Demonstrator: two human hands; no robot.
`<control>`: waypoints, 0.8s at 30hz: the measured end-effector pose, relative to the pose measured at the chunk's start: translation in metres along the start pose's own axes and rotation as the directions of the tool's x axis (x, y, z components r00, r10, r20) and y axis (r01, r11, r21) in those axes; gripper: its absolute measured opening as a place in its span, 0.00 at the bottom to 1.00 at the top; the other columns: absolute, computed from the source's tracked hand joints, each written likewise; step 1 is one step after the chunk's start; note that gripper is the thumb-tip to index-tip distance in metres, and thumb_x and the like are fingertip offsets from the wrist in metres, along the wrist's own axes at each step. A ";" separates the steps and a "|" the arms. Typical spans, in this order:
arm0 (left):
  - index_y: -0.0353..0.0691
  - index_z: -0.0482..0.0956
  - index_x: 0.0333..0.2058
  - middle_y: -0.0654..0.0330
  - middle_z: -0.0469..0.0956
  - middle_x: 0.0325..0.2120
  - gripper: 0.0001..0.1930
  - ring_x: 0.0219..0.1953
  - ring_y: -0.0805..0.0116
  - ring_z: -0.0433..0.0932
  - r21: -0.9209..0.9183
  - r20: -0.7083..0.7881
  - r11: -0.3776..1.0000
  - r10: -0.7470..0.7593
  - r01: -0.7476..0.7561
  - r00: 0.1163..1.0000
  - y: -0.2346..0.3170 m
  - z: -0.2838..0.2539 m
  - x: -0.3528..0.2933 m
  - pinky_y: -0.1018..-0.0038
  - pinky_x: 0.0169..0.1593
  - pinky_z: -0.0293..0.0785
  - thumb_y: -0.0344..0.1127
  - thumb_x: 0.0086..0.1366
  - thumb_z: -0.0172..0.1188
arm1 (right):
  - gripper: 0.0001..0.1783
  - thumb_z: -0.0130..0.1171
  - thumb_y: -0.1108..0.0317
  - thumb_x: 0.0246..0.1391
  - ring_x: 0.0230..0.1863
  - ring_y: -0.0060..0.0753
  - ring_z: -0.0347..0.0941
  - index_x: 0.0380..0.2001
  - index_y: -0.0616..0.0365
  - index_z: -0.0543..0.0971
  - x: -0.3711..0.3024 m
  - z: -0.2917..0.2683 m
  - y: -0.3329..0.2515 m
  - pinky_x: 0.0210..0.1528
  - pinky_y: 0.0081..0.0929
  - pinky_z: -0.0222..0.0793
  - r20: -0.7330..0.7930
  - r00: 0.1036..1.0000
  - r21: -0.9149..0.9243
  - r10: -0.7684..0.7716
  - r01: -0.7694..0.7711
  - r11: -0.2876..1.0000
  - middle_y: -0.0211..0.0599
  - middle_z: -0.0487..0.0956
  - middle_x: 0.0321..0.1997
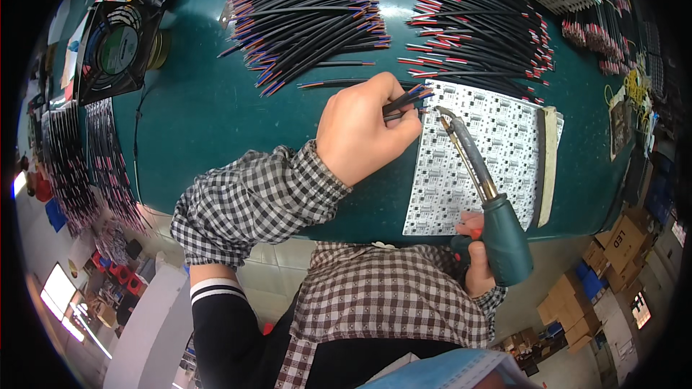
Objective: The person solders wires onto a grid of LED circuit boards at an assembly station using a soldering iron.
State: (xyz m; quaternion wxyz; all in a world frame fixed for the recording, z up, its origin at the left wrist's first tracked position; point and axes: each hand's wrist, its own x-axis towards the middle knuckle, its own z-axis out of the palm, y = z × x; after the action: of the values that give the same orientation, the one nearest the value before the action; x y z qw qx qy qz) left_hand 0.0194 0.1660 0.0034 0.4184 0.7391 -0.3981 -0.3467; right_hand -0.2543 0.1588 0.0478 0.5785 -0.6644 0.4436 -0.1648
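Left hand pinches wires at the circuit panel's upper-left corner — ideally motionless while heated; right hand clasps the soldering iron.

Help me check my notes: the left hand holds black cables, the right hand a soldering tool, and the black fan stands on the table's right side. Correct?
Not quite: the head view shows the black fan on the left side of the table. The left hand does hold black cables, and the right hand a soldering tool.
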 end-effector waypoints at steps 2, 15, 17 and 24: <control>0.32 0.72 0.27 0.62 0.74 0.18 0.09 0.22 0.82 0.69 0.022 0.022 1.000 -0.004 0.004 1.000 0.000 0.000 0.001 0.81 0.26 0.67 0.29 0.54 0.64 | 0.34 0.66 0.61 0.55 0.45 0.34 0.78 0.57 0.71 0.66 0.001 0.008 -0.005 0.50 0.30 0.76 -0.055 0.998 0.090 0.036 -0.031 0.995 0.46 0.79 0.45; 0.32 0.74 0.26 0.58 0.76 0.19 0.08 0.21 0.78 0.72 0.046 0.034 0.999 0.004 -0.006 0.999 0.000 -0.002 0.005 0.79 0.26 0.68 0.30 0.53 0.64 | 0.38 0.67 0.65 0.54 0.45 0.35 0.79 0.61 0.71 0.61 0.001 0.009 -0.003 0.51 0.31 0.75 -0.085 0.995 0.101 0.051 -0.043 0.994 0.48 0.81 0.43; 0.32 0.74 0.26 0.58 0.76 0.18 0.08 0.21 0.78 0.72 0.046 0.039 0.999 0.004 -0.006 0.999 0.000 -0.003 0.005 0.78 0.26 0.68 0.30 0.53 0.64 | 0.38 0.67 0.65 0.54 0.45 0.35 0.79 0.61 0.71 0.61 0.001 0.009 -0.003 0.51 0.31 0.75 -0.091 0.994 0.117 0.064 -0.053 0.992 0.48 0.81 0.43; 0.32 0.74 0.26 0.58 0.76 0.19 0.08 0.21 0.78 0.72 0.043 0.059 0.999 -0.037 0.034 0.998 0.002 -0.004 0.007 0.78 0.27 0.68 0.30 0.53 0.64 | 0.31 0.68 0.66 0.52 0.46 0.35 0.78 0.55 0.70 0.70 0.000 0.001 0.002 0.52 0.31 0.73 -0.029 0.999 -0.132 -0.017 0.013 0.991 0.46 0.81 0.44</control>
State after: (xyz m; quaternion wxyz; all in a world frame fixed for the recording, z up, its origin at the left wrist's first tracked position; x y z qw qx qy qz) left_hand 0.0255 0.1608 0.0053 0.3845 0.7438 -0.4045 -0.3677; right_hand -0.2546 0.1592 0.0462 0.5253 -0.7019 0.4572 -0.1497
